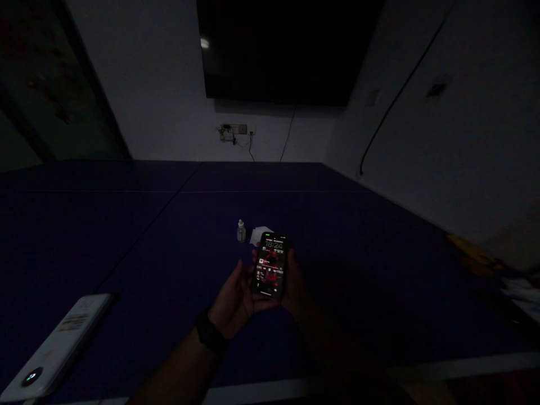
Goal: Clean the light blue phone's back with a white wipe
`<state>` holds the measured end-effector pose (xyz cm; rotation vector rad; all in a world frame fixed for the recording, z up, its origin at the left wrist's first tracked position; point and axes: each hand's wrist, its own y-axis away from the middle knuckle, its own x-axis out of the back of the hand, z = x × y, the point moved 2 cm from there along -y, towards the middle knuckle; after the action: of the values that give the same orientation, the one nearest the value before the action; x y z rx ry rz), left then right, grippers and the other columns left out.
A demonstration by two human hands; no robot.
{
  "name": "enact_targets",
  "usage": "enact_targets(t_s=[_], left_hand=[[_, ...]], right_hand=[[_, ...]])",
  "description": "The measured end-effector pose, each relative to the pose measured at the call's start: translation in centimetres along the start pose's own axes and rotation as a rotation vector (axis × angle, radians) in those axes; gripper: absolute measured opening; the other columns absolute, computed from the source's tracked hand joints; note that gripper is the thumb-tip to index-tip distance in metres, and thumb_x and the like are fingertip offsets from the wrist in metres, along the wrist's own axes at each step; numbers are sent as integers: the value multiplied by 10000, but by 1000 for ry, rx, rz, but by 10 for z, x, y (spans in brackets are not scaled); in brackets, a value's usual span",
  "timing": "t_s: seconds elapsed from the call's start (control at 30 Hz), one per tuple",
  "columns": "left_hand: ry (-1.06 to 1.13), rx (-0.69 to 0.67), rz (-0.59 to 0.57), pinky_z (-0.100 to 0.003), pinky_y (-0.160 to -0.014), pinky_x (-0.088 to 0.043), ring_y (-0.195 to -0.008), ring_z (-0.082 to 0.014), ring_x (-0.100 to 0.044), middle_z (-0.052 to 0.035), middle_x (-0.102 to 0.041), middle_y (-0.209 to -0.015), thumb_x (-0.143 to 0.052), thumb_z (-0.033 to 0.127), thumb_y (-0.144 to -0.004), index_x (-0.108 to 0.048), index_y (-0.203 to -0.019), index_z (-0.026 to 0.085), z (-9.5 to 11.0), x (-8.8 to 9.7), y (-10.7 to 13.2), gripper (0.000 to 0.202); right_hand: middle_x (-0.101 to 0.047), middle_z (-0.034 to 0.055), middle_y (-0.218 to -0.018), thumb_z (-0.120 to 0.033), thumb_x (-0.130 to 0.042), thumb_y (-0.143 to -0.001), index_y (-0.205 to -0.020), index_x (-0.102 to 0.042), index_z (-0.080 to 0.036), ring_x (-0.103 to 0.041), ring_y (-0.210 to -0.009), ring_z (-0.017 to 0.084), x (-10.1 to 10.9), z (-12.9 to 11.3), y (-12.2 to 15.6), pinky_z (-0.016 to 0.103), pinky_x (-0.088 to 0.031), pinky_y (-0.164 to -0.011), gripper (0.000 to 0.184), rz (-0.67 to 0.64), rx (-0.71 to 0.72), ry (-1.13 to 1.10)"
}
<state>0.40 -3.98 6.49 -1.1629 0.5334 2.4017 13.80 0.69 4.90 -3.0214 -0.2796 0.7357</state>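
Note:
A smartphone (270, 266) with a lit screen is held upright above the dark blue table (169, 242); its lock screen reads 18:24. My left hand (236, 295), with a dark watch (210, 332) on the wrist, cradles the phone from its left side and lower edge. On the phone's other side, my right hand (294, 281) grips the right edge, mostly lost in shadow. Just beyond the phone stand a small clear bottle (241, 232) with a white cap and some white paper (258, 234), partly hidden by the phone.
At the lower left lies a long white device (63, 343) with a round lit display. Dim yellow and white items (475, 256) are at the right edge. A large dark screen (291, 50) hangs on the far wall above sockets and loose cables (236, 131).

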Motion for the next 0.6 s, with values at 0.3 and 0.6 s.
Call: enact_targets(t_s=[0.3, 0.6], left_hand=[[-58, -5, -93, -485, -958, -523, -1148, -293, -647, -191, -604, -1342, -392, 614, -979, -457, -1444, 178, -7, -3, 1, 641], [-408, 30, -18, -384, -797, -553, -893, -239, -701, -171, -700, -1099, -345, 714, -935, -560, -1313, 143, -3, 13, -3, 717]], right_hand=[[-784, 98, -952, -400, -661, -826, -1034, -751, -153, -747, -809, 259, -12, -2, 6, 353, -597, -693, 335, 75, -51, -160], [-738, 79, -759, -539, -552, -790, -838, -678, -165, -710, -688, 246, 3, 14, -2, 337, -554, -590, 397, 213, -97, 134]])
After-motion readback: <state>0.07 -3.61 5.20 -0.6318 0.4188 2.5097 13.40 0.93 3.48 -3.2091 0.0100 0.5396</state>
